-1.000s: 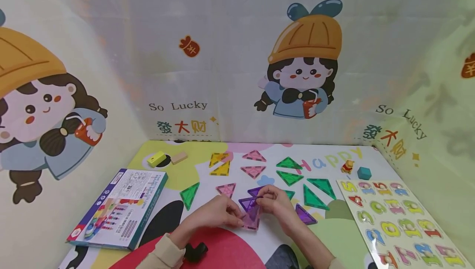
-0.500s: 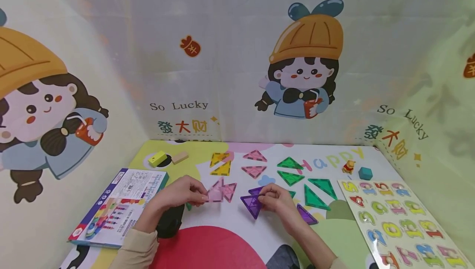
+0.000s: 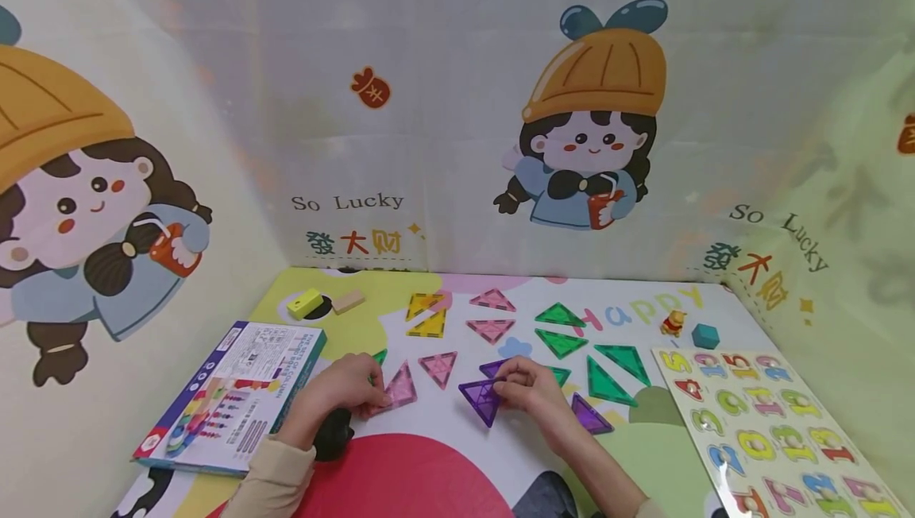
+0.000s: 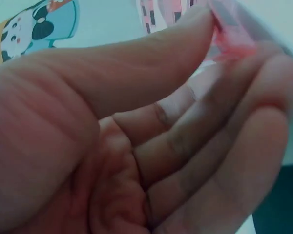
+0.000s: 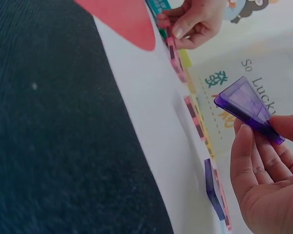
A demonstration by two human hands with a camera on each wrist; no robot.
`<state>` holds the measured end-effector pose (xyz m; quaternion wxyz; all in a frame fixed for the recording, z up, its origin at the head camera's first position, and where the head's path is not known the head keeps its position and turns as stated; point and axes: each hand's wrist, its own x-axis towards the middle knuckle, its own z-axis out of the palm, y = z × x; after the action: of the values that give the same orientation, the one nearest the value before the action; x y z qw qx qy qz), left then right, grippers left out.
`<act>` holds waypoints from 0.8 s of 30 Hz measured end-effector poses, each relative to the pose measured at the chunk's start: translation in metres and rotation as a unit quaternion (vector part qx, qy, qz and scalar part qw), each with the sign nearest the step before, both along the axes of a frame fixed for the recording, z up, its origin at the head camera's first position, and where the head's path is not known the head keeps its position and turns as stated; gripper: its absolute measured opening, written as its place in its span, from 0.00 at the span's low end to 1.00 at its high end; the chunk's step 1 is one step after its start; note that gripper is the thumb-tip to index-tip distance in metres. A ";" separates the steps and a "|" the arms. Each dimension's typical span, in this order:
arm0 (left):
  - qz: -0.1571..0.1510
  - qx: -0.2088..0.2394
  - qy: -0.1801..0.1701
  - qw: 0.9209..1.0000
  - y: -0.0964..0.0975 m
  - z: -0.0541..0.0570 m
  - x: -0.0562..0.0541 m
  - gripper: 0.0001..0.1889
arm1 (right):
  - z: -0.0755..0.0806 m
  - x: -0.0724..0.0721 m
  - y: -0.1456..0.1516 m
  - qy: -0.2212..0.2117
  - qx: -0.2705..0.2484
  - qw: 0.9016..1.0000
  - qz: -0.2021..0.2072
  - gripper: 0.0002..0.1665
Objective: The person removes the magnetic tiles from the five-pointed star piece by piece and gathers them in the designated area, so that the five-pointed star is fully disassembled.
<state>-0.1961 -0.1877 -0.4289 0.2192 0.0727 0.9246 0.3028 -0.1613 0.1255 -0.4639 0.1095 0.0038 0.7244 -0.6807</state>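
My left hand pinches a pink triangular magnetic tile low over the table, left of a second pink tile. In the left wrist view the thumb and fingertips meet on the pink tile at the top. My right hand holds a purple triangular magnetic tile by one corner, its point toward me. The right wrist view shows this purple tile between thumb and fingers, raised off the table. Another purple tile lies just behind it. A green tile is mostly hidden behind my left hand.
A flat toy box lies left and a number puzzle board right. Farther back are yellow, pink and green tiles. A purple tile lies beside my right forearm. A bear figure stands near a teal block.
My left hand has carried the pink tile away from the purple one, to the left, and lowered it toward the table. My right hand keeps its hold on the purple tile, almost in place.
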 end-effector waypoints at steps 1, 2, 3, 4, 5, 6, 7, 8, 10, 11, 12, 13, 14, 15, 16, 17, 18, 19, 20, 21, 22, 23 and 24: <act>0.002 -0.015 0.008 1.000 0.001 0.000 0.001 0.09 | 0.000 0.000 0.000 0.002 0.002 1.000 0.004 0.17; 0.006 -0.029 0.016 0.999 0.001 0.001 0.002 0.09 | 0.000 0.001 0.000 0.004 0.005 1.000 0.009 0.17; 0.010 -0.039 0.023 0.999 0.002 0.001 0.002 0.10 | -0.001 0.001 -0.001 0.006 0.011 1.000 0.015 0.17; 0.015 -0.049 0.030 0.998 0.002 0.001 0.002 0.11 | -0.001 0.001 -0.001 0.009 0.017 1.000 0.022 0.17; 0.020 -0.057 0.036 0.997 0.002 0.002 0.002 0.11 | -0.002 0.001 -0.001 0.012 0.025 0.999 0.031 0.16; 0.022 -0.064 0.042 0.997 0.002 0.003 0.003 0.12 | -0.003 0.001 -0.001 0.015 0.033 0.999 0.038 0.16; 0.024 -0.067 0.047 0.996 0.002 0.004 0.003 0.12 | -0.004 0.001 -0.002 0.017 0.039 0.998 0.045 0.15; 0.025 -0.068 0.051 0.996 0.002 0.005 0.002 0.12 | -0.004 0.002 -0.002 0.018 0.046 0.997 0.051 0.15; 0.022 -0.061 0.052 0.997 0.002 0.005 0.002 0.11 | -0.006 0.002 -0.005 0.021 0.059 0.996 0.064 0.14; 0.018 -0.057 0.051 0.997 0.003 0.006 0.002 0.11 | -0.007 0.002 -0.006 0.022 0.065 0.995 0.069 0.14; 0.013 -0.051 0.051 0.997 0.003 0.005 0.001 0.10 | -0.008 0.001 -0.008 0.025 0.073 0.994 0.073 0.13; 0.008 -0.046 0.053 0.998 0.004 0.005 0.000 0.10 | -0.009 0.001 -0.009 0.028 0.082 0.993 0.077 0.13; 0.006 -0.040 0.054 0.998 0.005 0.005 0.000 0.10 | -0.009 0.000 -0.011 0.037 0.098 0.991 0.081 0.13; 0.003 -0.034 0.055 0.998 0.006 0.004 -0.001 0.10 | -0.009 0.000 -0.012 0.048 0.114 0.989 0.084 0.13; 0.003 -0.029 0.057 0.998 0.007 0.003 -0.002 0.10 | -0.009 -0.001 -0.013 0.060 0.133 0.986 0.084 0.13; 0.002 -0.025 0.061 0.998 0.008 0.003 -0.003 0.10 | -0.009 -0.001 -0.013 0.072 0.154 0.982 0.083 0.13; 0.003 -0.021 0.064 0.998 0.008 0.002 -0.003 0.10 | -0.008 -0.001 -0.012 0.084 0.173 0.978 0.080 0.13; 0.006 -0.017 0.068 0.998 0.009 0.002 -0.003 0.10 | -0.007 -0.001 -0.011 0.091 0.188 0.975 0.077 0.13; 0.010 -0.014 0.071 0.997 0.009 0.002 -0.004 0.10 | -0.006 -0.001 -0.010 0.097 0.202 0.972 0.074 0.13; 0.012 -0.011 0.074 0.997 0.009 0.002 -0.004 0.10 | -0.004 0.000 -0.007 0.099 0.212 0.970 0.072 0.13; 0.014 -0.006 0.077 0.997 0.008 0.001 -0.004 0.09 | -0.002 0.001 -0.005 0.098 0.219 0.968 0.070 0.12; 0.013 0.000 0.080 0.997 0.008 0.001 -0.004 0.09 | 0.000 0.002 -0.001 0.094 0.221 0.968 0.068 0.11; 0.012 0.005 0.083 0.996 0.007 0.001 -0.004 0.08 | 0.002 0.004 0.002 0.090 0.222 0.969 0.065 0.11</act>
<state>-0.1996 -0.1808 -0.4280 0.1372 0.0878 0.9389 0.3032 -0.1574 0.1278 -0.4614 0.0842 -0.0809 0.8630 -0.4915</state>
